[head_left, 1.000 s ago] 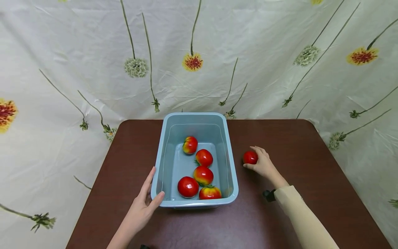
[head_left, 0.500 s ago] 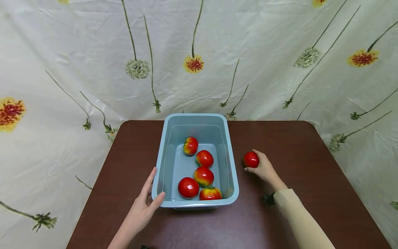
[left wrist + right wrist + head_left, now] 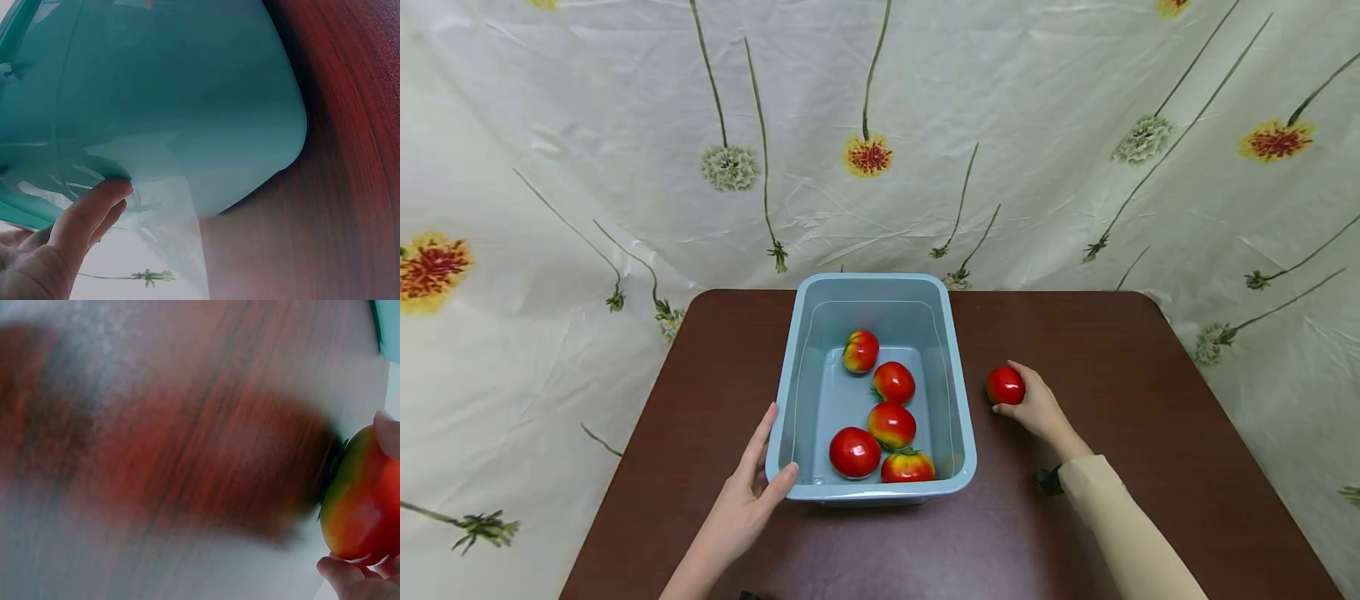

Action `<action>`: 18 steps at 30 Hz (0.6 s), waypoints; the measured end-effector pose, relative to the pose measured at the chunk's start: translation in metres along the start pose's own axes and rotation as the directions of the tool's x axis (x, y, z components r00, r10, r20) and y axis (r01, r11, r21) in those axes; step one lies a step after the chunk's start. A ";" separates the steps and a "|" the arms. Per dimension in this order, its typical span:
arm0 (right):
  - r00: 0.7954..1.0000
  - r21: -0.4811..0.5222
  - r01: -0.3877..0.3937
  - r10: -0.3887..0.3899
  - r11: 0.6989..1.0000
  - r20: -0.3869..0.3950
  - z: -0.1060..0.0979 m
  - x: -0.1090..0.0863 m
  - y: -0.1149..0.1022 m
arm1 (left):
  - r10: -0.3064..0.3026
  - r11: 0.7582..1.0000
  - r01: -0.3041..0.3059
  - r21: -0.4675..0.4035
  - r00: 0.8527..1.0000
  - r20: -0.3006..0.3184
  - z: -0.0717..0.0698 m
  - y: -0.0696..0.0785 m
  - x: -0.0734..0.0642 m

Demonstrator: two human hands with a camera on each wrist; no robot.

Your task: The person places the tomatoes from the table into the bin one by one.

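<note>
My right hand (image 3: 1037,410) grips a shiny red tomato (image 3: 1003,386) to the right of the bin, thumb on one side and fingers on the other. In the right wrist view this tomato (image 3: 359,503) shows yellow-green shading and dark green leaves, close over the tabletop. At the near left corner of the light blue plastic bin (image 3: 958,400) is my left hand (image 3: 741,500), its fingers spread and extended. The thumb lies at the near rim. In the left wrist view, fingers (image 3: 87,215) touch the bin's outer wall (image 3: 187,119).
Inside the bin lie several tomatoes, among them a red one (image 3: 854,452) near the front and a yellow-streaked one (image 3: 861,351) farther back. The bin stands on a dark brown table (image 3: 1090,350). Behind it hangs a pale flowered cloth (image 3: 1015,108).
The right hand's fingers have closed in around the tomato, which barely shifted. The left hand and the bin stay in place.
</note>
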State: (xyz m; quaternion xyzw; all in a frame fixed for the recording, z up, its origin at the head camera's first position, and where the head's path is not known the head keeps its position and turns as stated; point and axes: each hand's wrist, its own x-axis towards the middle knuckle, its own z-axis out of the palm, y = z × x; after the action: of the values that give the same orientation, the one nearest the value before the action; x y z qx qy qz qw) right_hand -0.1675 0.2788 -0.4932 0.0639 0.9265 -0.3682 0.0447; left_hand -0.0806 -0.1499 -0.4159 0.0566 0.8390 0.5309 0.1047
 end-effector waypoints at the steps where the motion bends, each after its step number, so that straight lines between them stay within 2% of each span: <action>1: 1.000 0.001 -0.003 0.003 1.000 -0.001 0.000 0.000 0.000 | -0.001 1.000 0.001 0.002 1.000 0.002 0.000 0.000 0.000; 18: 0.999 0.076 0.003 0.000 0.997 -0.041 -0.008 -0.002 -0.005 | -0.008 1.000 0.008 0.022 1.000 0.007 -0.001 0.003 0.002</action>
State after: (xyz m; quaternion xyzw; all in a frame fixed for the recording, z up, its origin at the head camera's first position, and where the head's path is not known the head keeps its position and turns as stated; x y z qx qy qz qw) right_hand -0.1662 0.2806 -0.4837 0.0724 0.9125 -0.4019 0.0229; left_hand -0.0827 -0.1489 -0.4128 0.0564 0.8446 0.5212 0.1090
